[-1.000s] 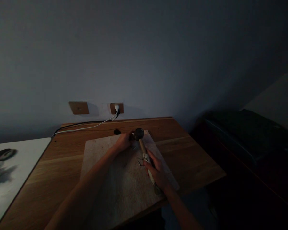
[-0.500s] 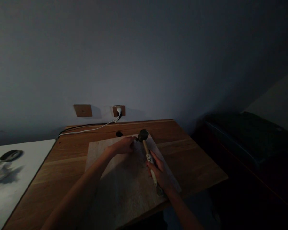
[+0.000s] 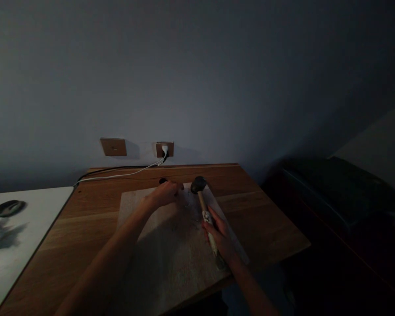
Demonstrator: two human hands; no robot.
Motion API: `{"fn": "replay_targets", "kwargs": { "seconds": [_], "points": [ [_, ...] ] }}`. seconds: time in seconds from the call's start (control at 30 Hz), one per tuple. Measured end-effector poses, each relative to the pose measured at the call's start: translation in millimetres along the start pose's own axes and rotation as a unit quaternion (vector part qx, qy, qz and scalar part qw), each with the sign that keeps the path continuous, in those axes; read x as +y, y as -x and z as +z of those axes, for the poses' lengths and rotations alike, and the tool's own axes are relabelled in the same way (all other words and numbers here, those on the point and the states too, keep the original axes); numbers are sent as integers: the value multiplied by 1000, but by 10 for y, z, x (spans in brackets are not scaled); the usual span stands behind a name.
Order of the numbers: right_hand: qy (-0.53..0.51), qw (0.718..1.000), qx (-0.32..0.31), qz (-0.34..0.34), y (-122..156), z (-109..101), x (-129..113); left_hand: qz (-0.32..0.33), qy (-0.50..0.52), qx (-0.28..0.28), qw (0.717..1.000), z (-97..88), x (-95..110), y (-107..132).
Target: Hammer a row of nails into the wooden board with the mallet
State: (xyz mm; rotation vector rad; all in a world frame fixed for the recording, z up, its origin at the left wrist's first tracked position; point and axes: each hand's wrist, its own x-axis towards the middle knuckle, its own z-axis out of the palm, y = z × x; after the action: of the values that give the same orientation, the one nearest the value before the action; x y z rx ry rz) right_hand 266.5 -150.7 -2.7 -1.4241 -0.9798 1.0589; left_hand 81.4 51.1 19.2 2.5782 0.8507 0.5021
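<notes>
Gripping the hammer (image 3: 207, 216), just below-right of frame centre: your right hand (image 3: 220, 235), wrapped round its handle — dark head near the pale board's (image 3: 184, 267) far corner. Your left hand (image 3: 165, 193), below-left of centre, curls — cannot tell whether it holds anything.

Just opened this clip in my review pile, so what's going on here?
A person works over a pale board on a wooden table. The right hand grips a dark-headed hammer by its handle. The left hand, curled, is near small bits at the board's far side; it's too dark to tell whether it holds anything.
</notes>
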Motion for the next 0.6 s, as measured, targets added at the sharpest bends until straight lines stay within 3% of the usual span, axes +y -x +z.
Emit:
{"fn": "replay_targets", "kwargs": {
  "seconds": [0.13, 0.3, 0.6],
  "points": [
    [-14, 1000, -18, -11, -22, 9, -23, 22, 81, 24, 996, 43, -94, -30],
    [-3, 999, -17, -30, -105, 103, -113, -13, 97, 61, 993, 184, -195, -14],
    [-27, 999, -28, -20, -141, 160, 3, -26, 119, 52, 991, 241, -212, 27]
  ]
}}
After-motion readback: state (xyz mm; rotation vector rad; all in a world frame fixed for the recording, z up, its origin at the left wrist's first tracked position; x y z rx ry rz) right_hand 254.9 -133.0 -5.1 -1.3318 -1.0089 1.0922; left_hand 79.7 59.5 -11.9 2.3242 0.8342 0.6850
